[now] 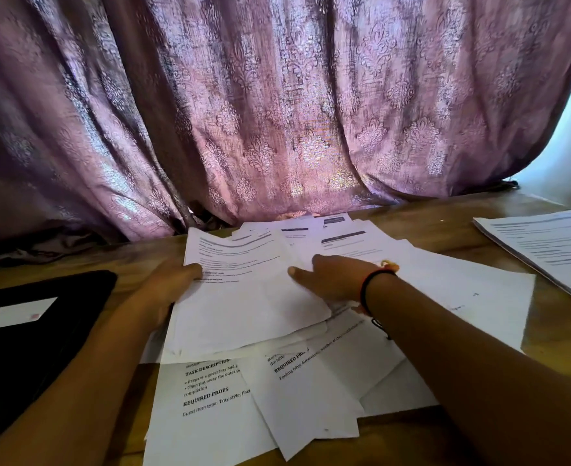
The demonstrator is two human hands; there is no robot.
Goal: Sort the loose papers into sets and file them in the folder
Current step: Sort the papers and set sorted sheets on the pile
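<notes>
A loose heap of white printed papers (311, 398) covers the middle of the wooden table. On top of the heap lies a printed sheet (243, 297). My left hand (166, 284) grips its left edge, thumb on top. My right hand (331, 280) rests flat on the papers beside that sheet, fingers spread, with a black and red band at the wrist. The black folder (42, 331) lies shut at the left, a white label on its cover. A neat set of papers (546, 250) lies at the far right.
A purple patterned curtain (277, 112) hangs right behind the table's far edge. Bare wooden table (438, 216) shows between the heap and the right-hand set. Some sheets hang over the near edge.
</notes>
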